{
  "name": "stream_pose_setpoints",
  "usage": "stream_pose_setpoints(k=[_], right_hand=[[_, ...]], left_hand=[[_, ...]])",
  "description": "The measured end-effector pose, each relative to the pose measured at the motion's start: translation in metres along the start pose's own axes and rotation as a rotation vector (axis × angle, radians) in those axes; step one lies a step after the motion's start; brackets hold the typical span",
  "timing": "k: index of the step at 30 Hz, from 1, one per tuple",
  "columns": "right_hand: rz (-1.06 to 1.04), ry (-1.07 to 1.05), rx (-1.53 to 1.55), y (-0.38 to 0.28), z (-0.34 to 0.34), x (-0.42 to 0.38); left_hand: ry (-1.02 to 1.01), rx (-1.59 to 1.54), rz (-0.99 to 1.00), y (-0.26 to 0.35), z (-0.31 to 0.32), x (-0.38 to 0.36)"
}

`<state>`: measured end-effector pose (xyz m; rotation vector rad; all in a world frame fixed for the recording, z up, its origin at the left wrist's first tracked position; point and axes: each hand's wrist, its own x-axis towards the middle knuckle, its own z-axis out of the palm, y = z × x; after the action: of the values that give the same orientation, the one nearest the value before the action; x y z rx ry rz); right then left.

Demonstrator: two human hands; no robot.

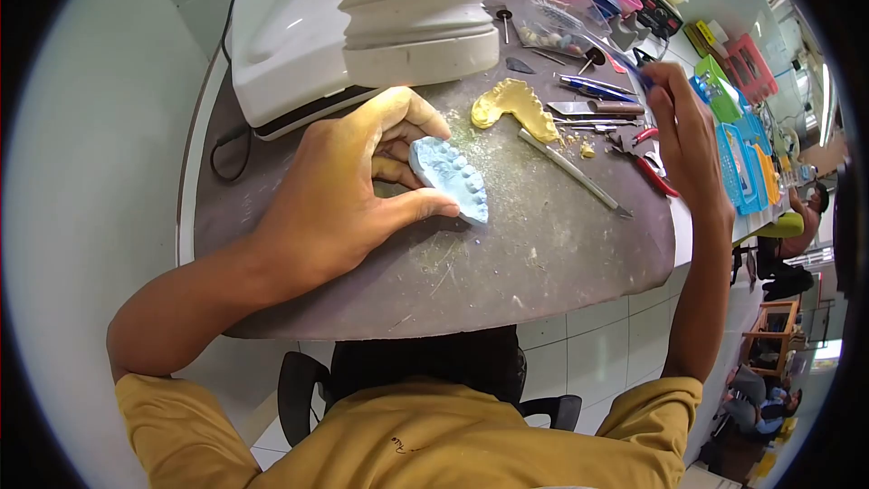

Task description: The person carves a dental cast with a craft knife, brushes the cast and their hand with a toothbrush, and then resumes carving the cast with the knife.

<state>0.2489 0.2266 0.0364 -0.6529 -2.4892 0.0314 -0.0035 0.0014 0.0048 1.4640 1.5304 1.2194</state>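
Observation:
My left hand is closed on a light blue dental cast, thumb along its near edge and fingers behind it. The cast is tilted, its row of teeth facing right, just above the desk and below the white hose nozzle. Farther right, my right hand is raised over the desk's right edge. Its fingers are closed round a slim blue tool that points up and left; the rest of its grip is hidden. A yellow dental cast lies beyond the blue one, beside a pen-like carving knife.
Red-handled pliers, a wax knife and several thin tools lie at the right. Behind the nozzle stands a white machine. Powder and crumbs dust the grey desk mat. Coloured baskets line the right side; people sit farther off.

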Motion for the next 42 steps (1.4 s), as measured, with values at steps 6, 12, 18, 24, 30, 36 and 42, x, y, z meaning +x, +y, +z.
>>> stream_pose_setpoints(k=[6, 12, 18, 24, 30, 36, 42], right_hand=[[-0.119, -0.210, 0.156, -0.064, -0.001, -0.034], [-0.165, -0.177, 0.093, -0.055, 0.005, -0.029], [-0.285, -0.088, 0.194, -0.080, 0.016, -0.038], [-0.170, -0.061, 0.140, -0.093, 0.012, -0.036], [-0.068, 0.033, 0.101, -0.102, 0.013, -0.052], [0.064, -0.184, 0.180, -0.115, -0.005, -0.082], [0.167, -0.051, 0.091, -0.111, -0.022, -0.101]], left_hand=[[0.007, -0.007, -0.032, -0.004, 0.000, 0.005], [-0.004, 0.022, -0.039, 0.000, -0.002, 0.004], [-0.008, 0.012, -0.029, -0.003, -0.003, 0.003], [-0.015, 0.130, 0.006, 0.000, -0.007, 0.002], [0.032, 0.025, 0.012, -0.007, 0.000, 0.002], [0.021, 0.101, 0.005, -0.002, 0.000, 0.000], [0.018, 0.200, 0.003, -0.007, 0.001, 0.000]])
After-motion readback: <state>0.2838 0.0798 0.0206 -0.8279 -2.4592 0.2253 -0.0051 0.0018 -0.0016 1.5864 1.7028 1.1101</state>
